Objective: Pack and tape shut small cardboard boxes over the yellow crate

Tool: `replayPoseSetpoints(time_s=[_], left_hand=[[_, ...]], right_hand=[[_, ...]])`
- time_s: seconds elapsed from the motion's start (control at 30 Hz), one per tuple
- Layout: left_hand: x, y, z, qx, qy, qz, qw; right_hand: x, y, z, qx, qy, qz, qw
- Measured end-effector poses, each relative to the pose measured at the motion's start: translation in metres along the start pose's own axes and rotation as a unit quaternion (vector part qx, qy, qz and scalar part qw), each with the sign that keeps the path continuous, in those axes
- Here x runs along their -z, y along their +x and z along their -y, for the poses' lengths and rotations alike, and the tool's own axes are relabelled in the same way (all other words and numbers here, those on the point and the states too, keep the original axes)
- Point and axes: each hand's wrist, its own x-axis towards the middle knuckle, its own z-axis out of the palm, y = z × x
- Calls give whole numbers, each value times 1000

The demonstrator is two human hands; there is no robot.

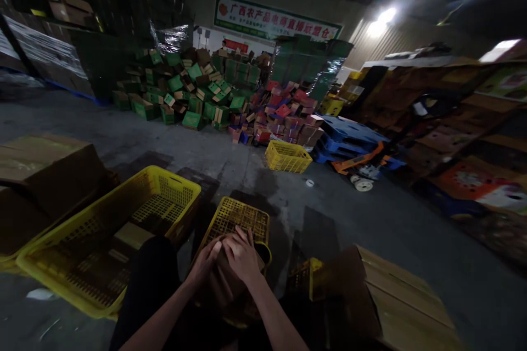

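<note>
Between my knees a small brown cardboard box (pixel 228 279) rests over an upturned yellow crate (pixel 236 211). My left hand (pixel 205 260) grips the box along its left upper edge, thumb near the top. Across the box's upper right side lies my right hand (pixel 241 252), its fingers bent over the edge and close to the left hand's fingertips. Shadow hides the lower part of the box. A round yellow-rimmed dark thing (pixel 263 252), perhaps a tape roll, sits just right of my right hand.
To the left stands a large yellow crate (pixel 102 304) with a flat carton (pixel 130 238) inside. Cartons stand at far left (pixel 45 175) and lower right (pixel 407 301). Ahead are a yellow basket (pixel 288 157), heaped green boxes (pixel 191 120), red boxes (pixel 284 112), blue pallets (pixel 349 130) and a pallet jack (pixel 362 164).
</note>
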Motion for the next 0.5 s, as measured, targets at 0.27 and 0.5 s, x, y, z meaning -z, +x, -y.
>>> replayPoseSetpoints(time_s=[0.27, 0.5], left_hand=[[5, 7, -9, 28, 19, 45, 998], [7, 10, -17, 10, 28, 57, 998]], right_hand=[[3, 0, -6, -27, -10, -3, 1000], [1, 9, -24, -13, 3, -18, 1000]])
